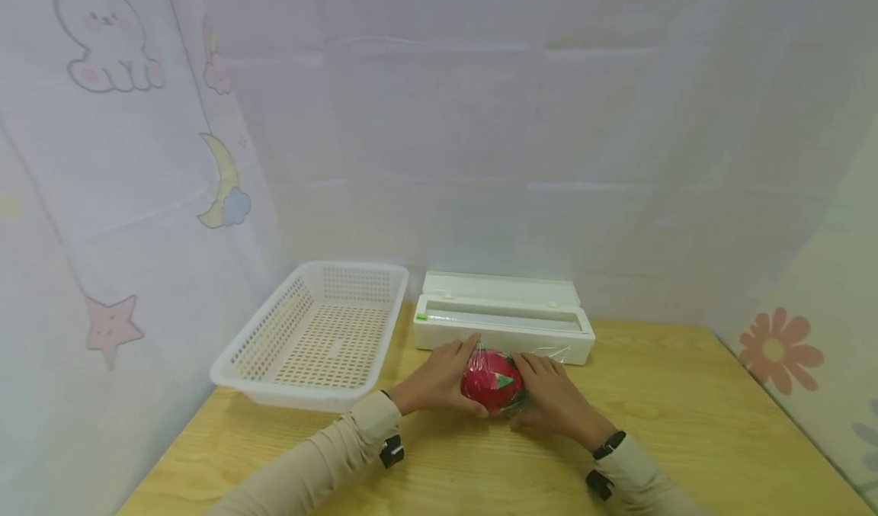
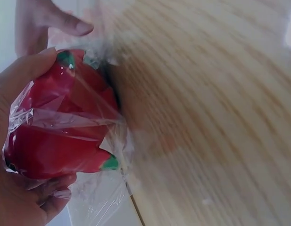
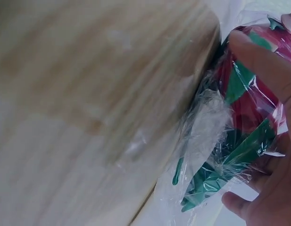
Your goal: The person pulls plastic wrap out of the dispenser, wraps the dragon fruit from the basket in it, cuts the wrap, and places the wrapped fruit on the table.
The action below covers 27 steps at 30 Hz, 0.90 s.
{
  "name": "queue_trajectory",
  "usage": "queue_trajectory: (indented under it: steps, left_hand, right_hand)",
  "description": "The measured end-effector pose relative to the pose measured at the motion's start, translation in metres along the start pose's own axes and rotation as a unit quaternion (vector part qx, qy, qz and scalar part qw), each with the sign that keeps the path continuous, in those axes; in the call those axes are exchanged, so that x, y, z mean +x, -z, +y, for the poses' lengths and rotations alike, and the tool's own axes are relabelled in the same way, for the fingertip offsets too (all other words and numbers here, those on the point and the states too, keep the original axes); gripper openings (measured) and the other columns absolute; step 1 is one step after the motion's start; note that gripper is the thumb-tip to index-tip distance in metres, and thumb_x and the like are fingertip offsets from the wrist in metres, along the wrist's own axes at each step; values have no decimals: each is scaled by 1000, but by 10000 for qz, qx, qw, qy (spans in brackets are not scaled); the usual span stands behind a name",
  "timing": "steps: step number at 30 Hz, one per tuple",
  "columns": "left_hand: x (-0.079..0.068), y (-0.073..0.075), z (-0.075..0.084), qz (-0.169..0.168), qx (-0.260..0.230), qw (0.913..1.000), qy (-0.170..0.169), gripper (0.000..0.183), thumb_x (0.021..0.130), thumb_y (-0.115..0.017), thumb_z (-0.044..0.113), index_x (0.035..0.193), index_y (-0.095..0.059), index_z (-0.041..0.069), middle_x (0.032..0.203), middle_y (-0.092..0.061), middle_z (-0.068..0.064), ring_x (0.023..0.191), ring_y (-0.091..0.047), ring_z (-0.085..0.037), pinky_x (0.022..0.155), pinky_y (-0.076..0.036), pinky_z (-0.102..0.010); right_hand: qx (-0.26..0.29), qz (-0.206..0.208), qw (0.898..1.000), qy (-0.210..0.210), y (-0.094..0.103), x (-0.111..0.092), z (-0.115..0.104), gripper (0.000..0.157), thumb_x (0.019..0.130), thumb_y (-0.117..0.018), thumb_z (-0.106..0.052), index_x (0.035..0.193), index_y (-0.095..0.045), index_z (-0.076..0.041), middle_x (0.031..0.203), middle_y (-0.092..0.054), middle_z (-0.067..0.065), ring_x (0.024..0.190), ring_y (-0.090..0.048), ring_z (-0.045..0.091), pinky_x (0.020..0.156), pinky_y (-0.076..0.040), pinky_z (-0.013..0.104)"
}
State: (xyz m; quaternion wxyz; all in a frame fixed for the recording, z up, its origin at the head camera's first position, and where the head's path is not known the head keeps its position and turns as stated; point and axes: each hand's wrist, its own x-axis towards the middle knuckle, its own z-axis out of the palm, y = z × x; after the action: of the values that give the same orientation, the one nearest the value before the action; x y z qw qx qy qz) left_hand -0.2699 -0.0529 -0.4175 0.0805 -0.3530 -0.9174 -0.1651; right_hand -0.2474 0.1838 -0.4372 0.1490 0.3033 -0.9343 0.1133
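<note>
A red dragon fruit with green scale tips, seemingly a model, lies on the table between the two hands. Clear cling film covers it, creased across its side and bunched at the green end. My left hand holds the fruit from the left, thumb on one side and fingers curled round the other. From the right, my right hand grips the green-tipped end through the gathered film. Just behind the fruit stands a white cling film dispenser box, its lid raised and a roll inside.
A white perforated plastic basket stands at the left, close to the dispenser. Under everything is a wooden table. Pale printed cloth hangs behind the table and along both sides.
</note>
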Motion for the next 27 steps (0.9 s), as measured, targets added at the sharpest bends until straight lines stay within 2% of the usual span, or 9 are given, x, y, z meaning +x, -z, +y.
queue_trajectory:
  steps: [6, 14, 16, 19, 22, 24, 27]
  left_hand:
    - [-2, 7, 2, -230, -310, 9992, 70, 118, 58, -68, 69, 145, -13, 10, 121, -47, -5, 109, -46, -18, 91, -41, -36]
    - [-4, 13, 3, -378, -1204, 9919, -133, 114, 58, -69, 67, 143, -19, 8, 120, -50, -2, 105, -51, -11, 81, -46, -24]
    - [-5, 14, 4, -581, -1495, 9870, -61, 114, 59, -69, 66, 143, -19, 9, 119, -51, -1, 101, -52, -7, 79, -46, -21]
    - [-6, 16, 5, -967, -2001, 9748, 187, 110, 62, -71, 62, 143, -19, 9, 118, -53, 0, 95, -55, -3, 76, -46, -19]
    - [-7, 16, 2, -1204, -2346, 9633, 508, 103, 65, -70, 60, 142, -24, 9, 116, -55, 3, 92, -55, -2, 74, -47, -21]
    - [-7, 15, 0, -1248, -2476, 9581, 715, 99, 66, -68, 60, 140, -29, 8, 115, -55, 4, 94, -55, -3, 76, -47, -24]
    - [-6, 14, -4, -1263, -2702, 9485, 1070, 93, 67, -65, 63, 136, -34, 9, 112, -56, 3, 98, -54, -8, 78, -47, -27]
  right_hand:
    - [-49, 16, 10000, 63, 0, -4, -8, 120, 50, -77, -60, 142, -23, -4, 129, -44, 13, 119, -40, 28, 101, -25, 50]
    - [164, 64, 9998, -40, 8, -9, -15, 113, 52, -76, -61, 138, -31, -4, 120, -52, 11, 112, -48, 27, 99, -28, 49]
    - [325, -60, 9994, -114, 13, -11, -16, 113, 51, -75, -63, 137, -32, -4, 117, -55, 9, 108, -51, 25, 98, -29, 50]
    - [595, -384, 9973, -215, 18, -13, -16, 111, 51, -71, -68, 136, -33, -7, 107, -61, 1, 99, -56, 19, 94, -32, 49]
    - [956, -807, 9918, -275, 23, -13, -15, 105, 55, -67, -71, 134, -33, -10, 94, -62, -6, 82, -58, 10, 82, -42, 39]
    - [1362, -1091, 9843, -259, 27, -12, -12, 97, 60, -67, -67, 132, -34, -11, 91, -62, -6, 75, -57, 5, 69, -46, 31]
    - [2139, -1491, 9652, -211, 30, -9, -6, 78, 71, -68, -55, 127, -37, -12, 90, -61, -4, 70, -56, 2, 56, -45, 24]
